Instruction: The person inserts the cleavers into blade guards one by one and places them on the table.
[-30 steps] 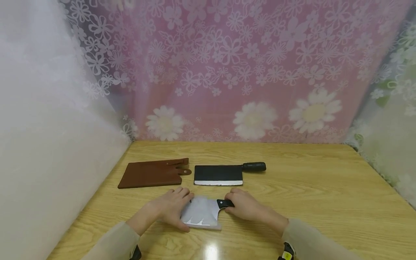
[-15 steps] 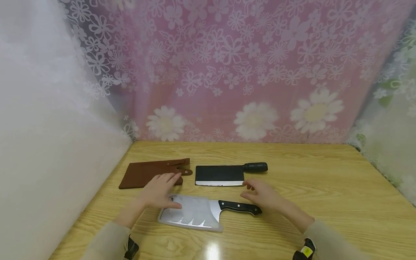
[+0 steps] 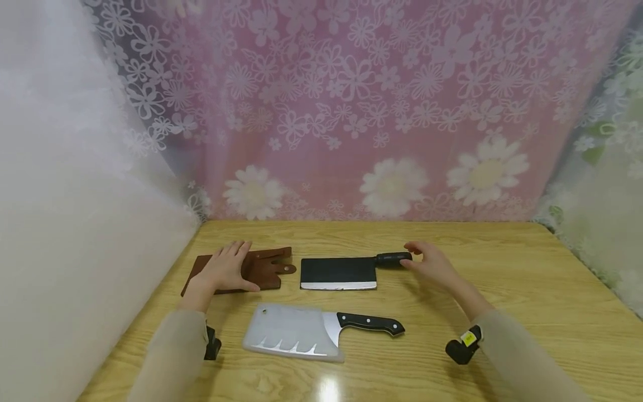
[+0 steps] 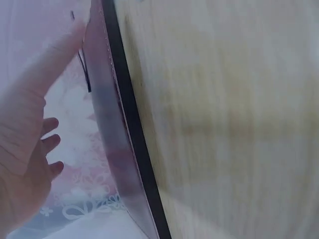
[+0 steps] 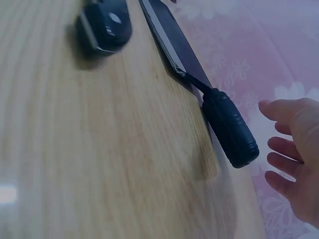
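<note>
Fingers spread from thumbs, a left hand (image 3: 221, 273) hovers over a sheath (image 3: 266, 273) left of a black cleaver (image 3: 337, 271), a right hand (image 3: 434, 265) beside its handle (image 3: 389, 259).

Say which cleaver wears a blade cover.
The nearer, rivet-handled cleaver: a translucent cover sheathes most of its blade; the farther, black-bladed cleaver has none.

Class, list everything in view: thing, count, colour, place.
Table: one, yellowish, lower centre.
Sheath: one, brown, table's back left.
Back cleaver: one, black-silver, right of sheath.
Front cleaver: one, silver-black, nearest the person.
Cover: one, cloudy white, on front cleaver.
Back cloth: one, flowered pink, behind table.
Side cloths: two, pale, left and right.
Sleeves: two, beige, either side.
Wrist cameras: two, black, beside sleeves.
Left grip: one, bare, over the sheath.
Right grip: one, bare, beside back cleaver's handle.
</note>
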Demonstrator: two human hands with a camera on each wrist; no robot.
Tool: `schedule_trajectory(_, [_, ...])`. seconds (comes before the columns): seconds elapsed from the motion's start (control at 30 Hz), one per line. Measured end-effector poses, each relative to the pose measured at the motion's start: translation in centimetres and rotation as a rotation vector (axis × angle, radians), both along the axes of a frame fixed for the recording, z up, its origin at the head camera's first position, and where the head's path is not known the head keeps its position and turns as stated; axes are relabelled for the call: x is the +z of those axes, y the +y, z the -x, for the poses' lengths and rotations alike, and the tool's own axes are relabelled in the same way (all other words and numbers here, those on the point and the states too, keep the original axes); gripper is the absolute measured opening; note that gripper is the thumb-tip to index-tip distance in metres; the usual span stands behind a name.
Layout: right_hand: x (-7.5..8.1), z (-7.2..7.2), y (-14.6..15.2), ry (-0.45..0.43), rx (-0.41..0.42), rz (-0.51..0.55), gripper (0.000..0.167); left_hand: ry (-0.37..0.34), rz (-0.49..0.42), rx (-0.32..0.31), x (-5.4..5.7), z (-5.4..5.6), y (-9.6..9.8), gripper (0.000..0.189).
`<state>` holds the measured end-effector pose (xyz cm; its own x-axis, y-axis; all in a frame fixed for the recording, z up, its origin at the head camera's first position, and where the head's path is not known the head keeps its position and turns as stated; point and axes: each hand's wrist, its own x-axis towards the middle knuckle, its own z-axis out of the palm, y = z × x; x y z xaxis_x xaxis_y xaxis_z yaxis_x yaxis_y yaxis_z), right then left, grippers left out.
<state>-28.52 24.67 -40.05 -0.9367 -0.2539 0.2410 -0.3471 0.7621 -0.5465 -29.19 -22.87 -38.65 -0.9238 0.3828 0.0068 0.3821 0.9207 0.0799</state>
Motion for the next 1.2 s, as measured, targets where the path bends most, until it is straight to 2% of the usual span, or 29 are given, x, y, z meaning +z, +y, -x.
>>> schedule_trajectory(0.2, [-0.5, 2.2, -1.0, -0.079, 0.059, -0.037, 0.055, -0.162, 0.053, 0.051, 0.1, 1.6, 0.8, 0.118])
schedule_trajectory(0.4, [-1.8, 3.4, -2.3, -0.11, 0.112, -0.093, 0.054, -0.321, 0.091, 0.078, -0.1, 1.7, 2.1, 0.111])
schedule_trajectory(0.57, [-2.2, 3.5, -3.0, -0.096, 0.102, -0.132, 0.048, -0.371, 0.082, 0.124, -0.1, 1.4, 2.6, 0.111])
schedule_trajectory(0.73, [-1.8, 3.2, -3.4, -0.061, 0.056, -0.161, 0.043, -0.393, 0.081, 0.15, 0.0, 1.5, 2.8, 0.115])
schedule_trajectory(0.83, [-1.8, 3.2, -3.9, -0.054, 0.047, -0.18, 0.043, -0.364, 0.104, 0.142, -0.2, 1.4, 2.2, 0.116])
schedule_trajectory(0.97, [-2.0, 3.3, -4.0, -0.051, 0.055, -0.208, 0.042, -0.278, 0.115, 0.089, -0.8, 1.0, 1.3, 0.116])
schedule_trajectory(1.1, [-2.2, 3.5, -3.7, -0.039, 0.074, -0.264, 0.041, -0.131, 0.081, 0.052, -1.4, 0.3, 0.3, 0.119])
schedule_trajectory(1.2, [-2.3, 3.7, -3.6, -0.019, 0.093, -0.316, 0.043, -0.005, 0.059, 0.052, -1.1, -0.7, -0.3, 0.12])
